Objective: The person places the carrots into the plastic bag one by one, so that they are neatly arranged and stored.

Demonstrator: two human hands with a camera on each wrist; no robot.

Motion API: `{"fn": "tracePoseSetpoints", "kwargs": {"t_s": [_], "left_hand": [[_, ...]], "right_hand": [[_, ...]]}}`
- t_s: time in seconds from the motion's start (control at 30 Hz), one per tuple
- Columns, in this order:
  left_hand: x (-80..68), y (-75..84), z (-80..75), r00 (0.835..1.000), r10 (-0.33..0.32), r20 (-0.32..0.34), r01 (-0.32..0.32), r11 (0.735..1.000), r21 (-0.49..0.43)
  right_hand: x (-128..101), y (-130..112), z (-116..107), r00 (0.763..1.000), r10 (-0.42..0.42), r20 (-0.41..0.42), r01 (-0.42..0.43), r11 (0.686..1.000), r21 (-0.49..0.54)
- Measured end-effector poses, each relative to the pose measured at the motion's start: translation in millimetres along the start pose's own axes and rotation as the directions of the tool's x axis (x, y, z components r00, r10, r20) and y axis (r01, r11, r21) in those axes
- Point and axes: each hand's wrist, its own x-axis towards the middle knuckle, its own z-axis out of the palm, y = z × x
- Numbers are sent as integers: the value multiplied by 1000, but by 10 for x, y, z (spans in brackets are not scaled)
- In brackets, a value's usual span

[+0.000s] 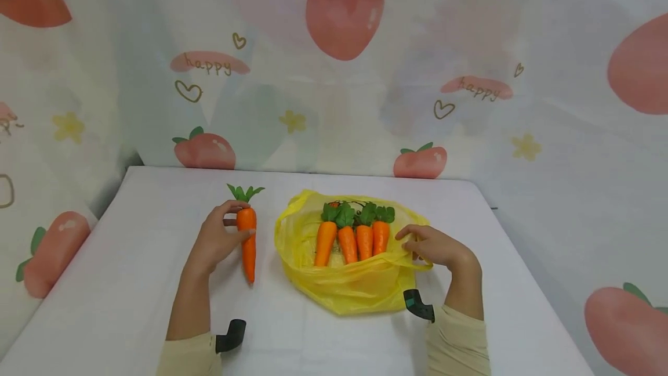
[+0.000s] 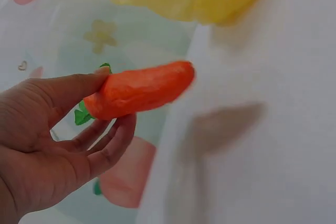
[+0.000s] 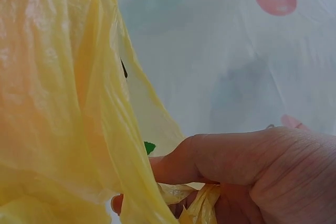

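My left hand [image 1: 221, 235] pinches an orange carrot [image 1: 249, 254] with green leaves between thumb and fingers, tip pointing down toward me. In the left wrist view the same carrot [image 2: 147, 90] is held clear of the white table, its shadow below. To its right lies a yellow plastic bag [image 1: 355, 289], mouth spread wide. Several carrots [image 1: 348, 243] with leafy tops lie side by side inside it. My right hand [image 1: 435, 245] grips the bag's right rim near the handle; in the right wrist view the bunched plastic [image 3: 202, 205] runs between thumb and fingers.
A white-covered table [image 1: 302, 341] carries everything. Behind it hangs a fruit-printed curtain [image 1: 313, 97], which also runs along both sides. Black curved pieces [image 1: 231, 335] stick out from both sleeves at the wrists.
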Motion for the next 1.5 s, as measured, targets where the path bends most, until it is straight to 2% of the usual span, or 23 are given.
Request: {"fn": "tracePoseSetpoints", "kwargs": {"t_s": [0.2,0.33,0.4,0.47,0.63,0.77,0.9,1.0,1.1,1.27,1.4,1.5], "left_hand": [[-70,406,-164,989,132,-63,-135,990,-50],[-93,712,-161,965,226,-134,-241,964,-111],[-89,855,-102,955,257,-149,-277,950,-141],[-87,983,-17,954,266,-142,-286,946,-155],[-113,1218,243,954,290,-81,-300,935,-187],[-132,1342,541,939,340,-43,-342,922,-181],[-119,1361,905,924,383,13,-373,907,-194],[-77,1277,1129,923,380,59,-362,910,-204],[-17,1147,1282,931,354,85,-336,926,-174],[44,960,1404,947,302,106,-287,948,-135],[92,883,1450,960,273,59,-262,954,-146],[111,846,1474,960,276,36,-268,952,-148]], "right_hand": [[-21,18,0,1000,-1,-4,1,1000,13],[-23,30,-8,1000,-24,-2,24,1000,3],[-24,34,-13,1000,-30,-3,30,1000,-4],[-27,32,-8,1000,-31,-3,31,999,-6],[-16,33,10,999,-41,6,41,999,4],[-9,33,6,999,-46,12,46,999,2],[-13,23,8,999,-37,9,37,999,0],[-12,22,17,999,-40,12,40,999,9],[-13,25,24,999,-43,16,42,999,14],[-27,18,26,1000,-29,10,29,1000,-1],[-24,8,27,1000,-28,6,28,1000,3],[-21,10,29,1000,-28,7,28,1000,1]]}}
